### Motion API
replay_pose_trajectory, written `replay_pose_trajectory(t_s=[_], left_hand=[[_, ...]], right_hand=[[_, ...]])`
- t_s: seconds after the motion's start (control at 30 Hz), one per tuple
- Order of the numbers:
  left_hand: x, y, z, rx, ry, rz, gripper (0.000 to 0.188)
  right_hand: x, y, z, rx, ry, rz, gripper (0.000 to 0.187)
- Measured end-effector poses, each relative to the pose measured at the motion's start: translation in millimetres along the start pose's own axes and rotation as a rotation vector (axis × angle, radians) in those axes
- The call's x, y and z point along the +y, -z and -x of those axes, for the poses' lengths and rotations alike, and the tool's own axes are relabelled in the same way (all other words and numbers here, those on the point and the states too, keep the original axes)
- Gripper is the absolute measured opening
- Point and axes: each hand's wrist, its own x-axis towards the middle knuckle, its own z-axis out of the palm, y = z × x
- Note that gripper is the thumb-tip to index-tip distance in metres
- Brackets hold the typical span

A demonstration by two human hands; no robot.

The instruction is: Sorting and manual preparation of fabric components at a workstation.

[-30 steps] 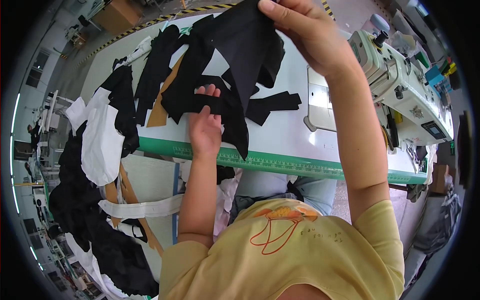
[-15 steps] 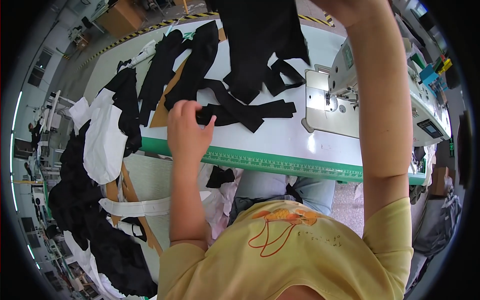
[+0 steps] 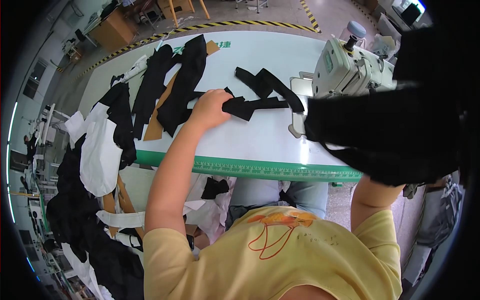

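My left hand (image 3: 210,107) rests on the white sewing table (image 3: 250,142), its fingers curled over the end of a black fabric strip (image 3: 250,106) that lies among crossed black strips (image 3: 267,85). A large black cloth piece (image 3: 390,135) hangs in the air at the right, over my raised right arm (image 3: 370,200). The cloth covers my right hand, which carries it. It also hides part of the white sewing machine (image 3: 347,67).
Long black cut pieces (image 3: 172,85) lie on a brown paper pattern (image 3: 154,127) at the table's left. White and black fabric (image 3: 100,150) spills off the left edge. A green ruler strip (image 3: 260,169) runs along the front edge. Wooden furniture stands beyond.
My right hand has swung the big black cloth from above the table down to the right. My left hand moved forward from the table's edge onto the black strips.
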Motion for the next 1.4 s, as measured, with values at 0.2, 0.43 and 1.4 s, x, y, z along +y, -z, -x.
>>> replay_pose_trajectory(t_s=[0.2,0.43,1.4], left_hand=[[38,2,-58,0.053,-0.187,0.230,0.027],[50,-57,-70,0.041,-0.224,0.078,0.039],[89,148,182,0.225,0.334,0.088,0.053]], right_hand=[[-17,12,100,0.385,0.079,0.253,0.041],[-62,109,171,0.777,0.133,0.397,0.040],[21,54,131,0.288,-0.452,0.435,0.031]])
